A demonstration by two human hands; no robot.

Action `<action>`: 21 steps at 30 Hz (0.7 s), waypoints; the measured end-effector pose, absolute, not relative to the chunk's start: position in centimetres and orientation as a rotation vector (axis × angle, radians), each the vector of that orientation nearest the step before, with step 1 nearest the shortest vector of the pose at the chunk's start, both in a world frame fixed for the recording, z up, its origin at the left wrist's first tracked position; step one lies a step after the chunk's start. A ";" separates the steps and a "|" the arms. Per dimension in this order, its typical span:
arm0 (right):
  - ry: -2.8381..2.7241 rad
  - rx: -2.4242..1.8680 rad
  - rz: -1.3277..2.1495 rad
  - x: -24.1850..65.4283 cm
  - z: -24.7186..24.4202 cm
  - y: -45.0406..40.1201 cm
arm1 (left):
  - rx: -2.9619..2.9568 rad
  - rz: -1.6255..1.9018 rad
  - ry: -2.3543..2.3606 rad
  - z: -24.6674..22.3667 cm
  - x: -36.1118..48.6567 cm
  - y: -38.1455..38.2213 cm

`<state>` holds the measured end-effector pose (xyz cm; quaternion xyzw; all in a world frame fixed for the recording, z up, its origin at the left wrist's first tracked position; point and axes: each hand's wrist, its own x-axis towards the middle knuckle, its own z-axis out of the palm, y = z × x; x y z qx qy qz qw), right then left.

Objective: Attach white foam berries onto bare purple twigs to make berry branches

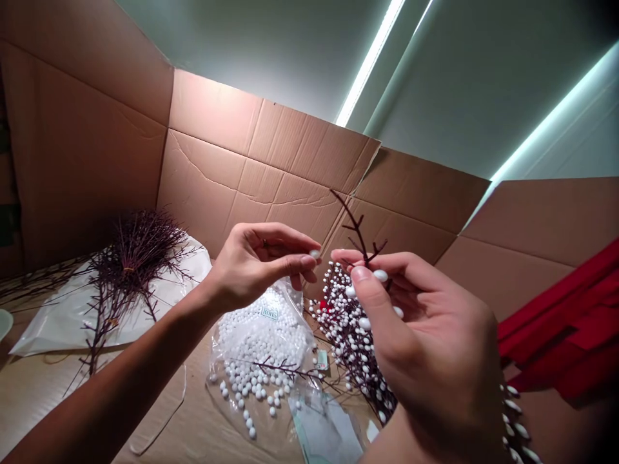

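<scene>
Between thumb and fingertips, my left hand (264, 261) pinches a small white bead (315, 254). My right hand (411, 322) grips a dark brown twig (356, 225) whose bare forked tip points up and to the left. Several white oval beads (380, 275) sit on the twig's lower part, partly hidden by my fingers. The loose bead is close to the twig, a short gap apart. Below my hands, a clear plastic bag (309, 335) lies open with many white beads (256, 374) in and spilling from it.
Dark bare twigs (130, 258) lie bundled on a white plastic sheet (53, 328) at left. A pile of twigs with white beads (338, 309) lies behind my right hand. Cardboard walls (207, 167) enclose the table. Red material (570, 328) is at right; paper (329, 432) lies in front.
</scene>
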<state>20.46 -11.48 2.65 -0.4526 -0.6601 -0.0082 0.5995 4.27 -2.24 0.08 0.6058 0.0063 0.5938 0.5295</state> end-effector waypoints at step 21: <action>-1.648 -0.988 -0.078 19.3 2.8 -12.0 | 1.392 1.427 -0.129 -0.9 5.3 -2.2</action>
